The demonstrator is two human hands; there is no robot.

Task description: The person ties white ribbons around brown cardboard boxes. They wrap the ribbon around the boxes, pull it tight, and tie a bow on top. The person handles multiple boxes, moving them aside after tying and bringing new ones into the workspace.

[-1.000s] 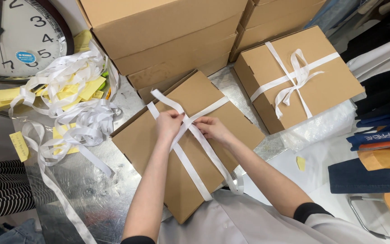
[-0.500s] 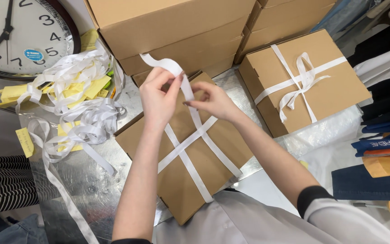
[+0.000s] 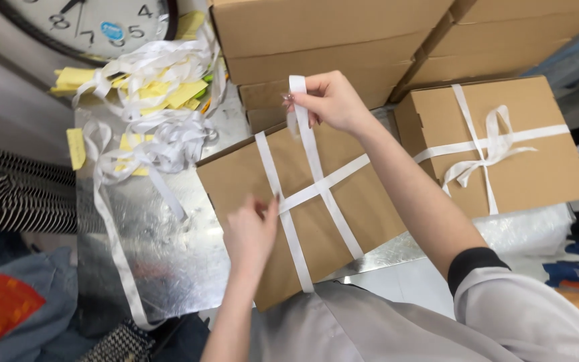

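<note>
A flat brown cardboard box (image 3: 343, 214) lies tilted on a silvery foil surface (image 3: 155, 248) in front of me, with white ribbon (image 3: 316, 191) crossed over its lid. My right hand (image 3: 330, 100) is raised above the box's far edge, pinching the free end of the ribbon and holding it up. My left hand (image 3: 249, 234) rests on the near left part of the lid, fingers touching the ribbon strand that runs down the box.
A second brown box (image 3: 531, 161) tied with a white bow sits at the right. Large cardboard cartons (image 3: 343, 40) stand behind. A pile of white ribbon and yellow paper strips (image 3: 149, 114) lies at the left, below a wall clock (image 3: 102, 27). Folded clothes lie at the right edge.
Both hands were together above the box holding the ribbon. Now my left hand has dropped to the lid's near side, while my right hand keeps the ribbon end raised. The view has shifted.
</note>
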